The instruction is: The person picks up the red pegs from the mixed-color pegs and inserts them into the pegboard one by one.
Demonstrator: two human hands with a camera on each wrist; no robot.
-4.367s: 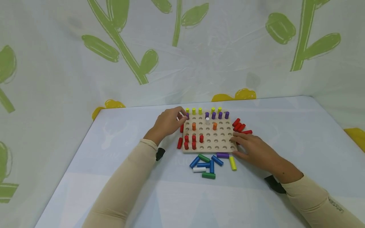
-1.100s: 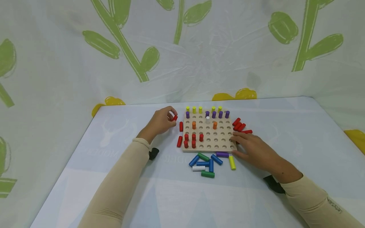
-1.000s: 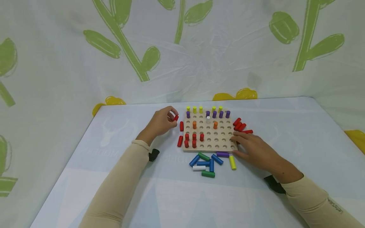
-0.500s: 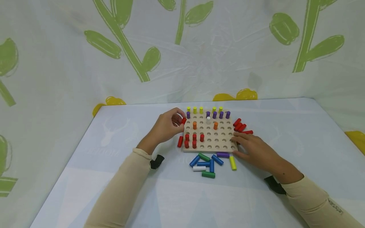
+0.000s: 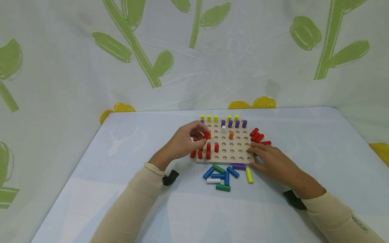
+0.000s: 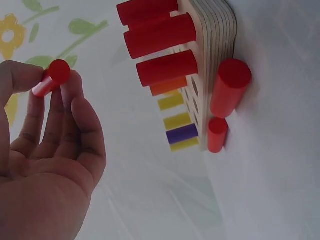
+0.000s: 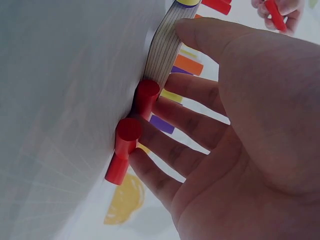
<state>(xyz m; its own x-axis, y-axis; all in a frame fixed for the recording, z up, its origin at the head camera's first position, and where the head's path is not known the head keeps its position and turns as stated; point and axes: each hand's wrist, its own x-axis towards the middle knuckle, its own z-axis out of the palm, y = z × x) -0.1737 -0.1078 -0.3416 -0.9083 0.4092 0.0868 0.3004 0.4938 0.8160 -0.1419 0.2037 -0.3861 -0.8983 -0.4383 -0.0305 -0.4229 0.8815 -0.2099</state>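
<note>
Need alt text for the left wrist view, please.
The left hand pinches a red peg at its fingertips, held apart from a wooden pegboard with red, orange, yellow and purple pegs; two loose red pegs lie against its edge.

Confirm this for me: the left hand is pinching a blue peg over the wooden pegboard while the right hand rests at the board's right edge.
Not quite: the peg pinched by the left hand is red, not blue, as the left wrist view shows plainly. The rest holds: it is over the wooden pegboard, and the right hand rests at its right edge.
</note>
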